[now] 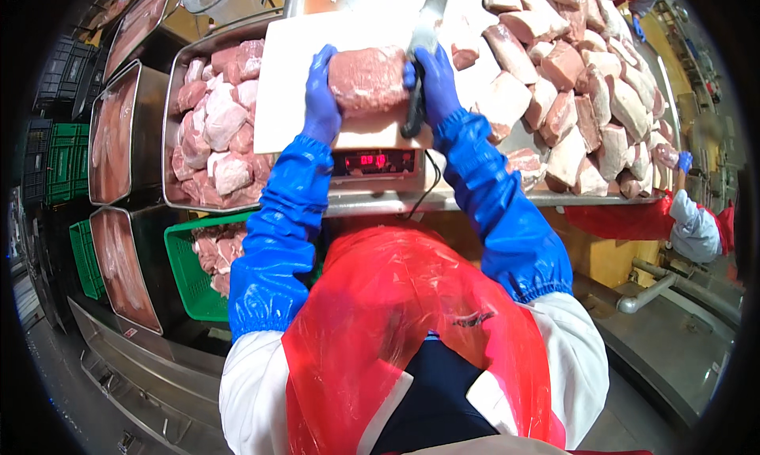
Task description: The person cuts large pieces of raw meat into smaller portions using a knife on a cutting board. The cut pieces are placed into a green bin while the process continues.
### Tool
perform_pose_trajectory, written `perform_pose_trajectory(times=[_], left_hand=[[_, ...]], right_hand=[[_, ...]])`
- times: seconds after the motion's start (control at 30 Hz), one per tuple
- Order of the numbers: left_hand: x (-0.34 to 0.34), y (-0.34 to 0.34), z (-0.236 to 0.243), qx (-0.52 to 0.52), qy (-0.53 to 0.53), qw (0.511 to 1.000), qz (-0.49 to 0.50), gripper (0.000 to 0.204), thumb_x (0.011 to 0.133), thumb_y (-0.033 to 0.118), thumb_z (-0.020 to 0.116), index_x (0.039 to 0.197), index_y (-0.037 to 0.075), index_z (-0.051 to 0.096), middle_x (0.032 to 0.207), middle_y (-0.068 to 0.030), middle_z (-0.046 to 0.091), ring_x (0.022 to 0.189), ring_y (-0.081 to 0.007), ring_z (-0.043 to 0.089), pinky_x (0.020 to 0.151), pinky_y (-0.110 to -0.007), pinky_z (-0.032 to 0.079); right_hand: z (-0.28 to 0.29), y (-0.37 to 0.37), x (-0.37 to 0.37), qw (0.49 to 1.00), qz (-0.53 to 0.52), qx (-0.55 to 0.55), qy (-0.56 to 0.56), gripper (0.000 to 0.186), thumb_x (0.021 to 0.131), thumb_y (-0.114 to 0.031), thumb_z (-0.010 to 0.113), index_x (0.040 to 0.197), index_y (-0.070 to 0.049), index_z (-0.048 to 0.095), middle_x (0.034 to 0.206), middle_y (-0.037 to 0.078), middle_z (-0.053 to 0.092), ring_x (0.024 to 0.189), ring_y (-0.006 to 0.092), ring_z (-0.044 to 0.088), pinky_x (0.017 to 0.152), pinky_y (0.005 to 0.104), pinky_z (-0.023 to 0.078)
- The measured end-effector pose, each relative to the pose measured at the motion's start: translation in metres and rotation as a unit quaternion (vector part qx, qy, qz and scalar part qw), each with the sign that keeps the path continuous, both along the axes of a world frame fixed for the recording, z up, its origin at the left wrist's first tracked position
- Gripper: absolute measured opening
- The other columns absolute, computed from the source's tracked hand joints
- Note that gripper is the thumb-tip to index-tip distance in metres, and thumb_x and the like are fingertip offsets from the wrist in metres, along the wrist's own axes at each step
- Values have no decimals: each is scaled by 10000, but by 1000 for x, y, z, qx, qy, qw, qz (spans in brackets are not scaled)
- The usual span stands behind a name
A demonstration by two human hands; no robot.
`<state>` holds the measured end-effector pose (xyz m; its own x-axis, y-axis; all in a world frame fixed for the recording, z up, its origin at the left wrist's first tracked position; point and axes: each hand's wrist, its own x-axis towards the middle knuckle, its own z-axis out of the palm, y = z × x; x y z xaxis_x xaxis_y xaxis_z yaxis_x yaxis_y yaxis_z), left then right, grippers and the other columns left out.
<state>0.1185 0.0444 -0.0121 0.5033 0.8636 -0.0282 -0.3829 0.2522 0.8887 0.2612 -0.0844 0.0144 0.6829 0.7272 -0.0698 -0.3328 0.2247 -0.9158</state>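
A thick block of raw meat [368, 79] sits over a white cutting board [293, 55]. My left hand [322, 95], in a blue-purple glove, grips the block's left side. Wrapped round a knife's black handle [414, 106] is my right hand [435, 83], its fingers close against the meat's right side. The knife blade [431, 15] points away from me, up past the board's far right. Below the board's near edge, a scale display [374, 163] glows red.
A steel tray [169, 130] of meat pieces stands left of the board, with a green crate [178, 273] of meat below it. Many cut chunks [602, 98] are heaped on the right. Farther right, another person's gloved hand [685, 161] is by the table. More steel trays [95, 154] line the far left.
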Motion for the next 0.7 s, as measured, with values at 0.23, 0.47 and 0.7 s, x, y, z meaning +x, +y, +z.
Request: perform_pose_trajectory(times=[0.23,0.47,0.7], left_hand=[[-171,28,-5,-253,-225,941,16,600,1061,447,329,1442,-3,434,1492,-212,442,1411,-344,398,1189,-475,290],[-199,98,-37,-211,-205,951,-92,616,1018,509,406,1455,78,453,1451,-110,502,1324,-297,488,1131,-488,353],[-325,139,-50,-236,-243,908,245,750,877,527,603,1477,112,426,1443,-131,514,1278,-362,541,996,-526,512]], right_hand=[[11,-122,75,980,-198,19,-12,190,991,-189,545,819,-142,480,622,-43,422,497,71,419,960,448,562],[49,90,-120,993,107,-30,-49,188,1002,-206,562,1120,-64,530,751,31,571,588,107,551,496,231,449],[67,23,-185,974,146,-133,-113,564,981,-156,606,1470,-16,363,999,141,705,622,119,612,504,244,508]])
